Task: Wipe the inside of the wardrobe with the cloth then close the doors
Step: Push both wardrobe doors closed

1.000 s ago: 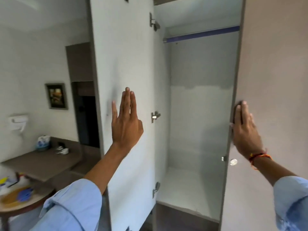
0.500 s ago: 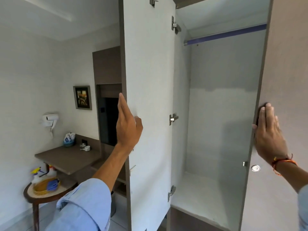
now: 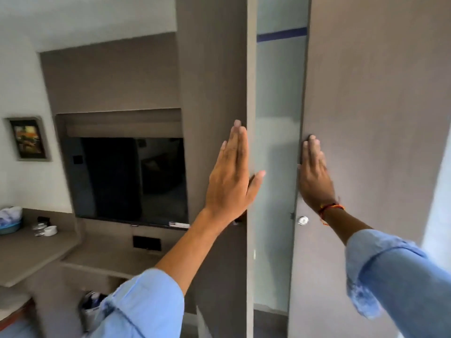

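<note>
The wardrobe stands nearly shut, with only a narrow gap showing its pale inside and a blue rail near the top. My left hand lies flat, fingers together, on the grey-brown outer face of the left door, its thumb over the door's edge. On the right door my right hand presses flat beside the edge, above a round silver lock. Neither hand holds anything. No cloth is in view.
Left of the wardrobe a dark television sits in a grey-brown wall unit. A counter below it carries a small cup and a blue bowl. A framed picture hangs on the left wall.
The left door has swung from wide open to almost shut, its outer face now towards me. The right door has also come inwards. Both hands stayed flat on the doors, and the gap has narrowed.
</note>
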Demonstrator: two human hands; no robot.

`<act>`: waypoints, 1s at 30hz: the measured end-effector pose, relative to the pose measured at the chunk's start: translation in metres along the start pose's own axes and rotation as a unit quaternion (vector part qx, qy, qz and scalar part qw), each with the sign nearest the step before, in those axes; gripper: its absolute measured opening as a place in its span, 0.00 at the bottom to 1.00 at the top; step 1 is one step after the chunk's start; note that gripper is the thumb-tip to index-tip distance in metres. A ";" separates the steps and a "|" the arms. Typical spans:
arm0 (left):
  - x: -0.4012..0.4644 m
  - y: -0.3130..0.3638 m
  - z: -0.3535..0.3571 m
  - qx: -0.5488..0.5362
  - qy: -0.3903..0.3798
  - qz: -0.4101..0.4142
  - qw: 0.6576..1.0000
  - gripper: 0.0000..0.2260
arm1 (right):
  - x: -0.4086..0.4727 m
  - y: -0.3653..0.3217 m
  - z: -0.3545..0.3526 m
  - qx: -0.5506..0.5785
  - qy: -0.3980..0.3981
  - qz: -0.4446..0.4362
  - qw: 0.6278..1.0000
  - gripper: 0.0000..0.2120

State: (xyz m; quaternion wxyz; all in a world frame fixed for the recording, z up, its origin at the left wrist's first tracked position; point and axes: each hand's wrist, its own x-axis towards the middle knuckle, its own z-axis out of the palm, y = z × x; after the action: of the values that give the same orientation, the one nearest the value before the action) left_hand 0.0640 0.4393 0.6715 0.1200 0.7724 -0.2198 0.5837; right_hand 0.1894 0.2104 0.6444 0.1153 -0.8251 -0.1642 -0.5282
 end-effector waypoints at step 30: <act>0.065 0.004 0.249 0.084 -0.047 -0.035 0.995 0.25 | 0.026 0.045 0.065 -0.109 0.060 -0.036 0.992 0.26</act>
State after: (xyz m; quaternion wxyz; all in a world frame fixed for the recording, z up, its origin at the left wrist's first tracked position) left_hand 0.2878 0.3132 0.6610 0.0647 0.8134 -0.1478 0.5589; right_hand 0.2711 0.1960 0.6403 0.0154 -0.7934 -0.1282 -0.5948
